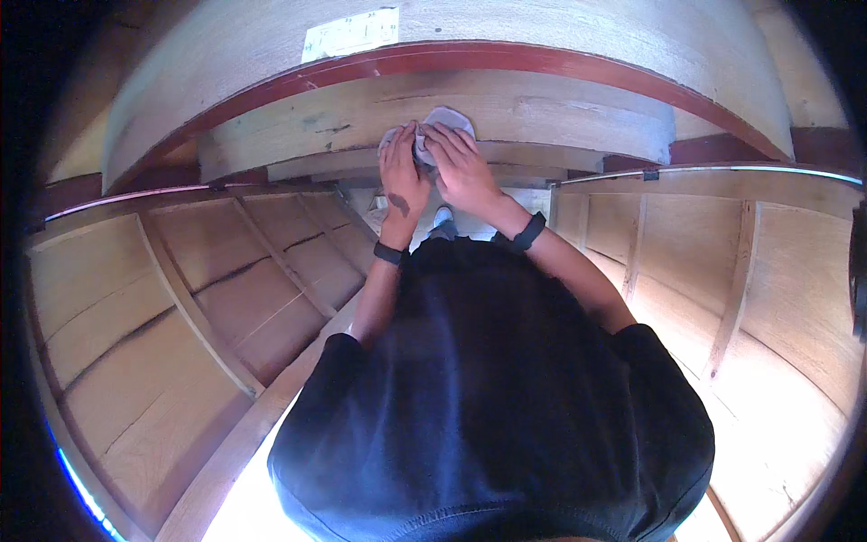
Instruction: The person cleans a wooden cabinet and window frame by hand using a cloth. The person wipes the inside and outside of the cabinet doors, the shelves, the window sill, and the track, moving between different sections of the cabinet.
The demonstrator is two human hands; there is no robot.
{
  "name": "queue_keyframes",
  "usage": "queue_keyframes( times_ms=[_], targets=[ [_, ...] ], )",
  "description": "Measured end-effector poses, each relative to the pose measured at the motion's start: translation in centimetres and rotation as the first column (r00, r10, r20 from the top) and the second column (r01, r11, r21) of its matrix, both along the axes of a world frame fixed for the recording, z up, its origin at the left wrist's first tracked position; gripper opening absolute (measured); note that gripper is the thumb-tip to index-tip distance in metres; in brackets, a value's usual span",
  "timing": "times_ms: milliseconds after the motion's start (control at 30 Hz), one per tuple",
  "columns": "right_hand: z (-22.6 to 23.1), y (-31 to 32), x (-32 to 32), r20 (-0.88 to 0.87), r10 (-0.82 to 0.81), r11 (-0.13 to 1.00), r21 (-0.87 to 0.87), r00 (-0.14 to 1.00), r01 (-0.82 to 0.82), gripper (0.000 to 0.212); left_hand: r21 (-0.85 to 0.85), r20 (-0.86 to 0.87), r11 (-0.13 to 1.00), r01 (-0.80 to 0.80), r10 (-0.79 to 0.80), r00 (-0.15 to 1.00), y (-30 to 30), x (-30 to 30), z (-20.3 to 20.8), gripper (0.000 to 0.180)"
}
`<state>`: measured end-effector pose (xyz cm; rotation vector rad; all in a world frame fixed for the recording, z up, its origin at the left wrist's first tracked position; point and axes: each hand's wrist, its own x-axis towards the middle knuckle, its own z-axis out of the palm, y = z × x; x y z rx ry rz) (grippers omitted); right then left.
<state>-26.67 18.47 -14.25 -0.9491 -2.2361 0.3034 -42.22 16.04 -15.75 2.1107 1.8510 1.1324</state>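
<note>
1. A pale cloth (449, 118) was near the top middle of the frame, bunched up at two hands.
2. The left hand (403, 177) was high up, just left of the middle. Its fingers were close together and bent over the left part of the cloth, holding it.
3. The right hand (465, 173) was just beside it, on the right. Its fingers were curled over the cloth too, holding the right part.
4. A pale wooden board (560, 113) ran from side to side behind the cloth. I could not tell if the cloth touched it.
5. A dark red edge (506, 56) curved across the top of the frame. Above it, a paper sheet (352, 34) was on a big board (560, 25).
6. A wooden panel with strips (99, 316) stood at the left, and another wooden panel (686, 230) at the right.
7. Each wrist had a dark band (390, 253) around it.
8. A black shirt (506, 388) filled the bottom middle, and a pale shoe (443, 215) peeked out between the arms.
</note>
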Motion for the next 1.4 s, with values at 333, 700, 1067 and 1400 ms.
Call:
queue_keyframes(
  times_ms=[333, 700, 1067, 1400],
  targets=[
    [-0.6, -0.6, 9.8, -0.06, -0.154, 0.985, -0.081, 0.986, 0.149, 0.048, -0.029, -0.04, 0.965, 0.259, -0.261, 0.965, 2.6, 7.5, 1.2, 0.056],
    [0.2, -0.4, 18.7, -0.106, -0.489, 0.87, -0.126, 0.866, 0.477, 0.048, -0.029, -0.093, 0.807, 0.59, -0.59, 0.802, 3.4, 16.3, 1.2, 0.057],
    [0.2, 0.8, 6.4, 0.05, -0.343, 0.937, -0.042, 0.938, 0.346, 0.044, -0.038, -0.051, 0.941, 0.336, -0.338, 0.94, 1.2, 4.5, 0.7, 0.053],
    [0.4, -0.8, 0.8, -0.077, 0.027, 0.988, -0.146, 0.997, -0.039, 0.052, -0.031, -0.061, 1.0, 0.002, -0.003, 0.998, 0.1, -0.4, 0.4, 0.067]
  ],
)
